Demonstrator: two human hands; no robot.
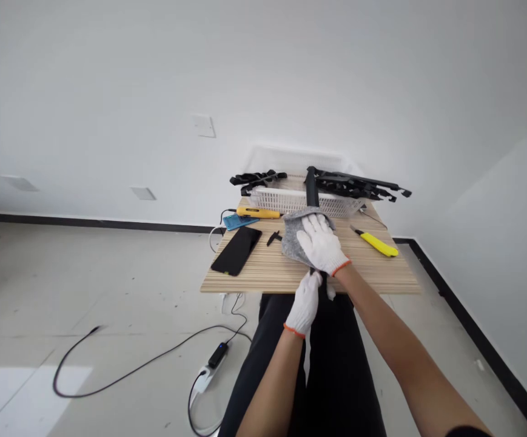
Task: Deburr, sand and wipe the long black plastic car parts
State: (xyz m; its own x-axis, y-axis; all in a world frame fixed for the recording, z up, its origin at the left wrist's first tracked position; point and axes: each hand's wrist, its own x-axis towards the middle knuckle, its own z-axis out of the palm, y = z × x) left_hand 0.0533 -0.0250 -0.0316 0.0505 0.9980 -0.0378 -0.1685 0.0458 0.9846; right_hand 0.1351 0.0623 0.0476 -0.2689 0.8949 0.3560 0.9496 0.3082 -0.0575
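Observation:
A grey felt cloth [294,238] lies over a long black plastic strip [312,189], whose far end sticks out and reaches up to the basket. My right hand [321,243], in a white knit glove with an orange cuff, rests on the felt with its fingers stretched out, pressing it from above. At the table's near edge my left hand [305,301], gloved the same way, is closed on the near end of the strip, mostly hidden by the fingers. A small black T-shaped piece [274,237] lies just left of the felt.
Behind, a white plastic basket [272,200] holds several black strips [358,184], some overhanging its sides. On the wooden table [263,280] lie a black phone [237,250], a yellow-handled tool [258,212], a blue object [240,221] and a yellow utility knife [379,244]. Cables and a power strip [208,371] lie on the floor.

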